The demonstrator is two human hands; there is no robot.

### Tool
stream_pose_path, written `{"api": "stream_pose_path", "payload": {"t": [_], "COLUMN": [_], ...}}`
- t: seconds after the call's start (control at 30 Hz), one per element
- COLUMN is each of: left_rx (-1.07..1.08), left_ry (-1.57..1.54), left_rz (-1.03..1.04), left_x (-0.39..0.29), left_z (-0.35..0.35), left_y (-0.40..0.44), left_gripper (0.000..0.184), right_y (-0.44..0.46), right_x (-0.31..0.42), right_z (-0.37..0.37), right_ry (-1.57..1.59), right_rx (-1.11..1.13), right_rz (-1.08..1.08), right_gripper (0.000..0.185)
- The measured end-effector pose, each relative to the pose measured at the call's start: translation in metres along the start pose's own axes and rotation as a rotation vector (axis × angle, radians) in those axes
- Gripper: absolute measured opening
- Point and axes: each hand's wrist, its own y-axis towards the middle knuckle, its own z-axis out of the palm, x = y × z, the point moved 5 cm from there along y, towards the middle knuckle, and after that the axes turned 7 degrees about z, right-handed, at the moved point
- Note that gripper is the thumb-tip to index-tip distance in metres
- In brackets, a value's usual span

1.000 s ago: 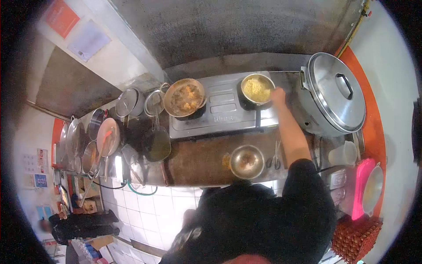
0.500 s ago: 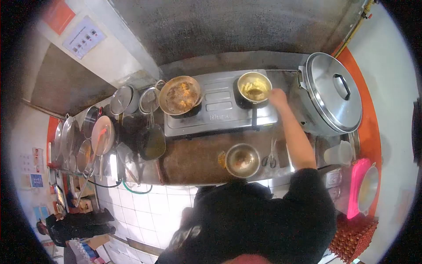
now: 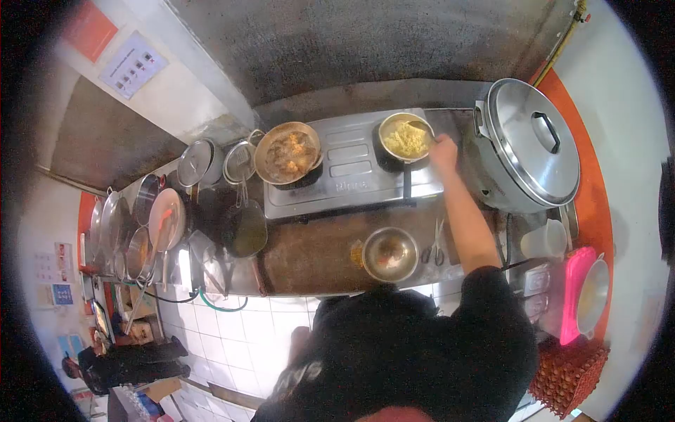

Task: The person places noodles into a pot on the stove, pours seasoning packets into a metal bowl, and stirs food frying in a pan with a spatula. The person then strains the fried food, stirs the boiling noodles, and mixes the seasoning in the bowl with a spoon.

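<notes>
My right hand is closed at the right rim of a small pan. It grips a utensil whose dark head shows among the food. Yellow noodles lie in that pan, on the right burner of the steel stove. On the left burner a wider pan holds brown pieces in bubbling oil. A metal bowl stands on the counter in front of me, with scissors to its right. My left hand does not show; only part of that arm appears, low beside my body.
A big lidded pot stands right of the stove. Pans, strainers and a pink plate line the left side. Far right are a plastic jug, a pink lid and egg trays. Another person is at the lower left.
The utensil's head has moved from the front of the small pan to its upper right, and my right hand has shifted slightly with it. The noodles have changed shape.
</notes>
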Motion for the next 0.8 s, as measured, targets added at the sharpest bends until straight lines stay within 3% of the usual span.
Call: {"api": "stream_pose_path", "payload": {"t": [0.03,0.17,0.27,0.33,0.47,0.53,0.63,0.8], "left_rx": [0.095,0.088,0.088,0.086,0.078,0.083,0.087,0.112], "left_ry": [0.211,0.195,0.181,0.174,0.149,0.146,0.136,0.098], "left_rz": [-0.018,-0.029,-0.039,-0.039,-0.04,-0.051,-0.048,-0.046], "left_x": [-0.03,-0.027,-0.02,-0.017,-0.015,-0.016,-0.015,-0.018], "left_z": [-0.015,-0.01,-0.004,-0.002,0.002,0.004,0.003,-0.007], "left_y": [-0.005,-0.008,-0.009,-0.009,-0.007,-0.005,-0.007,-0.006], "left_gripper": [0.022,0.023,0.023,0.023,0.024,0.024,0.024,0.025], "right_y": [0.004,0.026,0.048,0.045,0.031,-0.013,-0.024,-0.017], "right_x": [-0.004,-0.037,-0.072,-0.074,-0.053,-0.01,-0.015,0.002], "right_z": [0.001,0.032,0.057,0.066,0.042,0.005,0.03,0.019], "right_ry": [-0.04,-0.098,-0.152,-0.166,-0.24,0.035,-0.205,-0.1], "right_rx": [-0.066,0.0,0.143,0.427,0.214,0.276,0.228,0.123], "right_rz": [0.035,0.08,0.052,-0.094,-0.248,0.01,-0.118,-0.112], "right_gripper": [0.022,0.022,0.023,0.025,0.023,0.021,0.019,0.021]}}
